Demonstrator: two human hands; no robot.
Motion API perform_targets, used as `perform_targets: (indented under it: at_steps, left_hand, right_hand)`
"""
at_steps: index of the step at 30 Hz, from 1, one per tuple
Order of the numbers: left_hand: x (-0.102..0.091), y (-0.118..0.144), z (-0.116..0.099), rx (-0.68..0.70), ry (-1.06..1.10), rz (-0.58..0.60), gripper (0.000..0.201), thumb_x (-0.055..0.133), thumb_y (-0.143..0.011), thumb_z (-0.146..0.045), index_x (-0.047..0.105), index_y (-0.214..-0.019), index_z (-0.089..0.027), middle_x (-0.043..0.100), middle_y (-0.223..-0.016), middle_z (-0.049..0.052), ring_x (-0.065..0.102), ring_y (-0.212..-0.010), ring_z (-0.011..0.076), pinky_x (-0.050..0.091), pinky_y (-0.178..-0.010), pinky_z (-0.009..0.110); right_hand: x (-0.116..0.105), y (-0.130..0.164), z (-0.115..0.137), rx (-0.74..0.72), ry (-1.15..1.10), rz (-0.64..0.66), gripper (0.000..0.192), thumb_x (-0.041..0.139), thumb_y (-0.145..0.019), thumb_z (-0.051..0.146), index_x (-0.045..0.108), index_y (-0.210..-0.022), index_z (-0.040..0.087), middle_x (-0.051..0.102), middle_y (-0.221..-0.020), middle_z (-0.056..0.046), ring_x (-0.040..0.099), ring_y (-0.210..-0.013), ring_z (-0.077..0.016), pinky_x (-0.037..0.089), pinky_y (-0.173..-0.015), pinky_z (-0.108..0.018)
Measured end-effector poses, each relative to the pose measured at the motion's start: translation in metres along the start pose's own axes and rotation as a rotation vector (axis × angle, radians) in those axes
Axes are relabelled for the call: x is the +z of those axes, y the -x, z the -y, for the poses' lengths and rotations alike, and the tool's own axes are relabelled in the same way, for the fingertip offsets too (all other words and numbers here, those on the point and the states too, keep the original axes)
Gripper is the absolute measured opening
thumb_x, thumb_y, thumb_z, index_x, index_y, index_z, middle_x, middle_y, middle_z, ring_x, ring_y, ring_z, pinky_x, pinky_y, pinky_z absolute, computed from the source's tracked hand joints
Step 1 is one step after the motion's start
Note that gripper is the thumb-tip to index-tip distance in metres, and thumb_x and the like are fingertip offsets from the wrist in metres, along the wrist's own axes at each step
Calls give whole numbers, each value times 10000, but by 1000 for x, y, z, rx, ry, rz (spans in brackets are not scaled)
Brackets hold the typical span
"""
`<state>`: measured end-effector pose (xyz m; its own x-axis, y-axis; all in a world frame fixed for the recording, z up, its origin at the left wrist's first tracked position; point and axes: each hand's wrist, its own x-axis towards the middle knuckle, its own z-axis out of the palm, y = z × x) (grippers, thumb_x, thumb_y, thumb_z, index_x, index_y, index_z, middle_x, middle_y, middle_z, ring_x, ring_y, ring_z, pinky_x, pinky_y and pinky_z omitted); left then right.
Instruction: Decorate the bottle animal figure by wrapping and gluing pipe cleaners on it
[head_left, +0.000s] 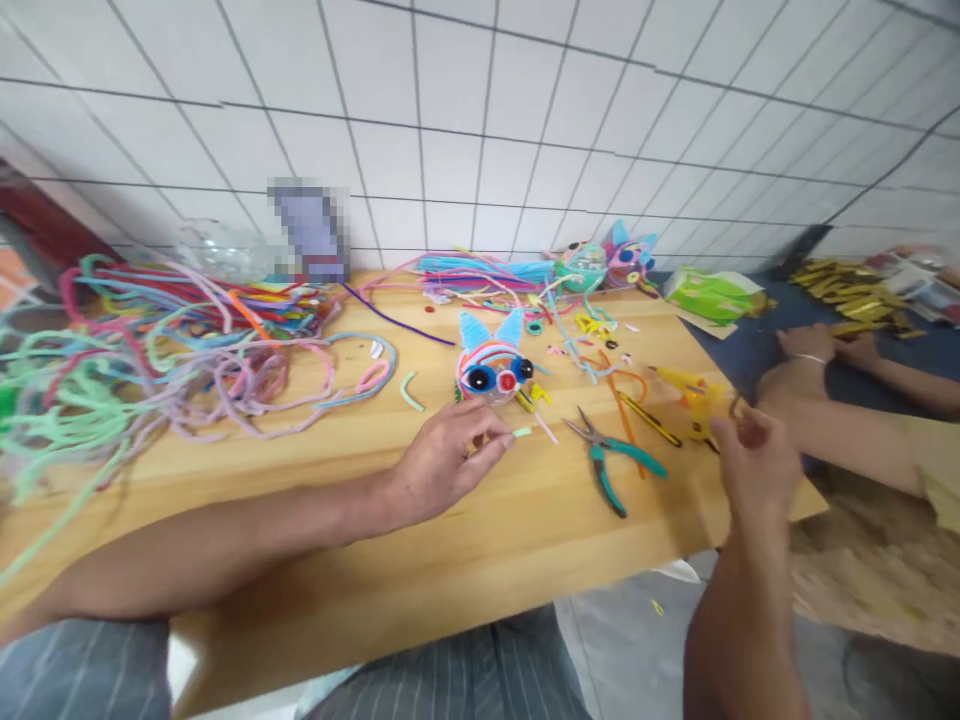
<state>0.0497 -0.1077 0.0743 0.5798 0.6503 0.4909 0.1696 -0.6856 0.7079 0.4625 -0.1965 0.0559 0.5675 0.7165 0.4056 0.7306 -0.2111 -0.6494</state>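
Note:
My left hand (454, 455) is closed in a pinch on a short piece of light green pipe cleaner (522, 432). Just beyond it sits a pipe-cleaner animal head (491, 358) with light blue ears, round blue-and-black eyes and a red nose. At the right, my right hand (761, 465) has its fingers curled against the back of a yellow glue gun (696, 392); blur hides part of this grip. Between my hands lie green-handled pliers (611, 450), partly spread, and a yellow-and-black utility knife (651, 419). Another curved green piece (410, 392) lies left of the head.
Tangled pipe cleaners (247, 375) cover the table's left side. Blue pipe-cleaner bundles (480, 272) and a second animal head (630, 258) stand by the tiled wall. A green packet (712, 295) lies back right. Another person's arm (832, 420) reaches in near gold strips (851, 290).

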Motion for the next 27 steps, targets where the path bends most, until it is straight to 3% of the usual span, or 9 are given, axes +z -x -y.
perform_targets:
  at_steps: [1, 3, 5, 7, 11, 17, 27]
  left_hand:
    - [-4, -4, -1, -32, 11, 5, 166, 633, -1044, -193, 693, -890, -178, 703, -799, 2, 649, -732, 118, 510, -700, 239]
    - [-10, -10, -3, -77, 7, 6, 179, 645, -1034, -213, 695, -866, -176, 690, -781, -1, 635, -720, 116, 500, -691, 235]
    - [-15, -16, -3, -90, -26, 1, 188, 641, -1032, -210, 696, -855, -177, 682, -772, -2, 626, -710, 113, 496, -693, 235]
    - [-18, -21, -2, -57, -89, 1, 190, 623, -1038, -193, 701, -865, -179, 694, -785, 6, 630, -711, 114, 492, -701, 243]
    - [-22, -24, 0, 68, -317, -10, 192, 596, -1064, -214, 716, -918, -181, 763, -881, 46, 694, -792, 150, 484, -755, 298]
    - [-24, -24, 4, 175, -514, -11, 233, 534, -1091, -215, 720, -954, -186, 781, -904, 42, 728, -858, 169, 432, -770, 339]
    - [-34, -36, 14, 172, -556, 25, 314, 473, -1136, -273, 712, -951, -186, 763, -927, 50, 709, -879, 178, 406, -778, 368]
  right_hand:
    - [-1, 12, 14, 48, -34, -107, 251, 803, -891, 544, 706, -913, 314, 678, -790, -54, 667, -771, -305, 514, -716, -437]
    - [2, 36, 50, 18, -161, -17, 254, 810, -913, 528, 767, -1063, 328, 780, -993, -63, 736, -885, -315, 572, -840, -470]
    - [11, 54, 92, -135, -231, 180, 243, 809, -932, 482, 792, -1120, 329, 803, -1022, -39, 759, -914, -289, 596, -896, -470]
    - [23, 62, 132, -291, -299, 294, 203, 766, -975, 406, 789, -1159, 323, 806, -1003, -24, 761, -890, -250, 615, -851, -420]
    - [48, 57, 184, -518, -321, 374, 169, 733, -1003, 309, 759, -1169, 297, 810, -981, -20, 755, -836, -216, 624, -811, -376]
    - [77, 47, 199, -731, -251, 366, 41, 693, -1023, 237, 713, -1020, 273, 794, -941, -35, 750, -829, -215, 610, -786, -372]
    - [89, 33, 207, -680, -286, 395, 115, 672, -1010, 211, 670, -920, 281, 737, -849, 0, 675, -723, -189, 567, -732, -373]
